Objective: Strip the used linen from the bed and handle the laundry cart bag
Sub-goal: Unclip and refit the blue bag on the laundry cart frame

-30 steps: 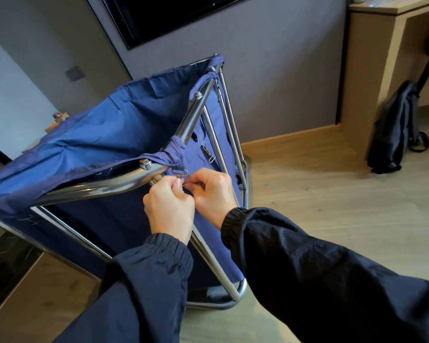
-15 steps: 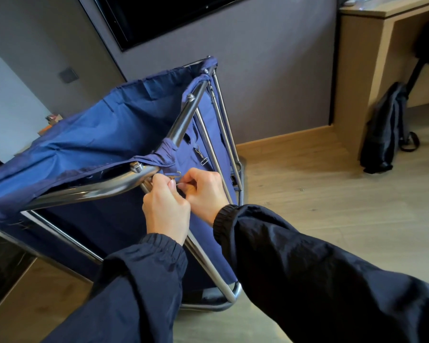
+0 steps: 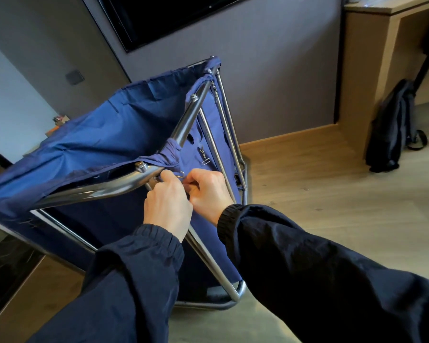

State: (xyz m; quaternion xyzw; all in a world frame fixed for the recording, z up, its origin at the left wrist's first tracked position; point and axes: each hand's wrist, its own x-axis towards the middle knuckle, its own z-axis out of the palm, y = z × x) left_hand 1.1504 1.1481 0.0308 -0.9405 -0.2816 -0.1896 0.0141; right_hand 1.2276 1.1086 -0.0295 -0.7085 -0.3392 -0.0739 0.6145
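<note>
Floor (image 3: 320, 194): wood planks, with open room from 2 to 4 o'clock between the cart and the bench; its edge meets the wall at a wooden skirting.
Wall (image 3: 270, 70): grey, behind the cart at 12 o'clock, carrying a dark TV (image 3: 159, 16).
Bag (image 3: 104, 139): blue cloth, centre to 9 o'clock, mouth open, its hem wrapped over the frame's top rail.
Frame (image 3: 188, 115): chrome tubes; the near corner bends at centre and one leg runs down to 6 o'clock.
Bench (image 3: 362, 58): wooden, at 1 o'clock, well apart from the cart.
Backpack (image 3: 391, 127): black, on the floor at 2 o'clock, leaning on the bench's side.
Left hand (image 3: 167, 206): centre, fingers curled, pinching the hook just under the frame's corner.
Right hand (image 3: 208, 191): touching the left, fingers curled, pinching at the same hook; its fingertips are partly hidden.
Hook (image 3: 181, 175): small metal, at the bag's near corner.
</note>
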